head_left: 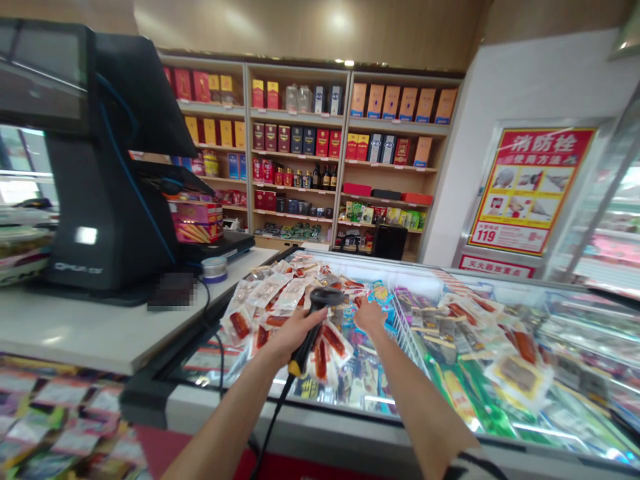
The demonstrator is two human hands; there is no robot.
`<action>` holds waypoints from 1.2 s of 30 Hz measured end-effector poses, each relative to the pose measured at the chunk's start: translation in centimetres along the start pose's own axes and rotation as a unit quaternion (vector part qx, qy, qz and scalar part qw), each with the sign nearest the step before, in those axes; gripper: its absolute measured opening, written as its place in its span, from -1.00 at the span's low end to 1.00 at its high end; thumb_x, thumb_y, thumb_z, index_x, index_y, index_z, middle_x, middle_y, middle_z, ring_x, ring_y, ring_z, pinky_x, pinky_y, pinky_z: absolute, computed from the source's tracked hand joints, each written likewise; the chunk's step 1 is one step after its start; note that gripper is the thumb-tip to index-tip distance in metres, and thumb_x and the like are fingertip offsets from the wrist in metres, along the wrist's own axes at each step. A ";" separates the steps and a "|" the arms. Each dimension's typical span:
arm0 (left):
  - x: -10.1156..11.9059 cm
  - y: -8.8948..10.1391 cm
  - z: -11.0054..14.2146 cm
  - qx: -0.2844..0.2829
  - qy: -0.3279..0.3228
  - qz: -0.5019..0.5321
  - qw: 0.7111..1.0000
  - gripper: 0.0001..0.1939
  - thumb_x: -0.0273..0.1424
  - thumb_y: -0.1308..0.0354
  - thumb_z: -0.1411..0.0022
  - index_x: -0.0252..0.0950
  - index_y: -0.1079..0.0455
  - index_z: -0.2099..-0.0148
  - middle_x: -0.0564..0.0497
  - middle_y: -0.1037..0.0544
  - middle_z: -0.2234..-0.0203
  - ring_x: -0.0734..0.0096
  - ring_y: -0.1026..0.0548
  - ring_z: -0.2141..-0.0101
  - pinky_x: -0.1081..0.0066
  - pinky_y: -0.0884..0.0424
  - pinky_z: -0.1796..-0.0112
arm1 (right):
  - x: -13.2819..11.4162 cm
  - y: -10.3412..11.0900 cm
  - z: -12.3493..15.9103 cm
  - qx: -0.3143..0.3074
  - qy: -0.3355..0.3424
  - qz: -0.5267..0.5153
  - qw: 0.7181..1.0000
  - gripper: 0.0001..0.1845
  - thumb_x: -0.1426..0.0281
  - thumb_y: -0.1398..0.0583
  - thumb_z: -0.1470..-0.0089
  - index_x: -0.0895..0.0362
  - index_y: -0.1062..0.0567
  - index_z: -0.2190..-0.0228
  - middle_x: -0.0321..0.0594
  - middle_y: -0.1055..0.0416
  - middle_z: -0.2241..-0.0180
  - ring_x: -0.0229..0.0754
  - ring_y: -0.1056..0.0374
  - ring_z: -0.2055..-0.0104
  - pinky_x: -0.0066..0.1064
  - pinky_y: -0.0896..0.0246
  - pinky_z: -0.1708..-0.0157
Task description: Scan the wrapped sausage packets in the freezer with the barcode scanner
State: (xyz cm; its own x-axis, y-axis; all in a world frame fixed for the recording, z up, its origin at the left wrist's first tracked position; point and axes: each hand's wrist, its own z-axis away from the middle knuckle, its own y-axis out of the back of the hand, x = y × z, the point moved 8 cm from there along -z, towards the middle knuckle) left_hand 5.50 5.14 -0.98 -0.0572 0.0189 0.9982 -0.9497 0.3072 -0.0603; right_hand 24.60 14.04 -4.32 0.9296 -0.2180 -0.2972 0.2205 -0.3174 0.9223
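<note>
My left hand point(295, 333) is wrapped round the handle of a black and yellow barcode scanner point(311, 327), its head facing away from me and its cable trailing down. Under and around the scanner lie several clear packs of reddish sausages point(321, 360) inside a chest freezer point(180, 403). Farther right, my right hand point(371, 316) reaches down among the packs, fingers curled, beside a blue snack packet point(383, 297). A bit of red shows at its fingertips, but what they grip is too blurred to name.
A white wire divider point(407, 333) splits the freezer; more frozen packs point(517, 377) lie to its right. On the left counter point(100, 340) stand a black checkout terminal point(110, 200) and a round tape roll point(214, 269). Shelves point(297, 113) of boxed bottles line the back wall.
</note>
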 end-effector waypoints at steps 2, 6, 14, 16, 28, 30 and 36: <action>-0.2 -0.1 0.0 0.006 0.005 -0.006 1.000 -0.61 -0.08 -0.10 0.08 -0.33 -0.18 0.48 0.13 -0.31 0.73 0.61 -0.25 0.72 0.55 -0.15 0.68 | 1.4 0.1 0.0 0.006 -0.022 -0.006 1.000 -0.66 0.34 0.01 0.05 0.13 -0.31 0.19 -0.01 -0.31 0.21 0.02 -0.25 0.13 -0.08 -0.05 0.21; -0.3 -0.6 -0.2 -0.004 0.012 -0.015 1.000 -0.60 -0.06 -0.10 0.10 -0.33 -0.18 0.47 0.11 -0.33 0.73 0.57 -0.28 0.71 0.54 -0.16 0.67 | 4.7 1.0 0.4 0.047 -0.042 0.000 0.998 -0.61 0.24 0.03 0.04 0.23 -0.32 0.23 0.05 -0.33 0.24 0.02 -0.27 0.17 -0.10 -0.09 0.22; -0.4 -2.9 -0.8 -0.047 0.003 -0.022 0.999 -0.59 -0.04 -0.07 0.08 -0.34 -0.22 0.52 0.09 -0.32 0.73 0.58 -0.27 0.73 0.53 -0.16 0.68 | 6.9 2.1 0.8 0.061 -0.010 0.075 0.995 -0.53 0.14 -0.04 0.09 0.25 -0.35 0.24 0.08 -0.31 0.20 0.06 -0.22 0.12 -0.05 -0.06 0.20; -0.6 -2.9 -0.9 -0.048 0.005 -0.022 0.999 -0.59 -0.05 -0.07 0.08 -0.35 -0.23 0.50 0.09 -0.33 0.71 0.59 -0.26 0.73 0.54 -0.16 0.68 | 6.7 2.2 0.5 0.054 -0.012 0.074 0.996 -0.50 0.11 -0.06 0.11 0.23 -0.35 0.23 0.07 -0.31 0.19 0.08 -0.21 0.10 -0.04 -0.05 0.18; 0.1 -3.3 -0.4 -0.040 0.010 -0.025 0.999 -0.62 -0.07 -0.09 0.07 -0.34 -0.24 0.46 0.09 -0.32 0.72 0.56 -0.31 0.68 0.56 -0.18 0.66 | 5.9 1.2 1.3 0.061 0.002 -0.031 0.998 -0.72 0.36 0.10 -0.06 0.16 -0.19 0.17 -0.13 -0.43 0.38 -0.13 -0.36 0.28 -0.30 -0.05 0.25; 0.0 -3.2 -0.5 -0.039 0.010 -0.027 0.999 -0.61 -0.07 -0.09 0.07 -0.34 -0.23 0.46 0.09 -0.32 0.71 0.57 -0.31 0.68 0.56 -0.18 0.66 | 6.0 1.5 1.8 0.091 0.006 -0.062 0.994 -0.72 0.34 0.11 -0.08 0.16 -0.18 0.17 -0.14 -0.43 0.37 -0.14 -0.35 0.27 -0.34 -0.04 0.27; 0.2 -3.2 -1.0 -0.027 0.002 -0.030 0.999 -0.59 -0.05 -0.06 0.06 -0.35 -0.22 0.48 0.09 -0.33 0.73 0.58 -0.28 0.72 0.55 -0.17 0.69 | 6.3 2.4 2.2 0.136 0.023 -0.124 0.983 -0.69 0.33 0.07 -0.06 0.20 -0.19 0.16 -0.16 -0.44 0.36 -0.14 -0.35 0.27 -0.38 -0.02 0.30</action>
State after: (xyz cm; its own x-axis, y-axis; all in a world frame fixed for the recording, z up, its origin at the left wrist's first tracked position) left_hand 8.82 5.07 -0.62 -0.0001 0.0034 1.0000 -0.9338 0.3579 -0.0013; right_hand 30.34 9.85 -4.57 0.8712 -0.0629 -0.4868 0.3605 -0.5912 0.7215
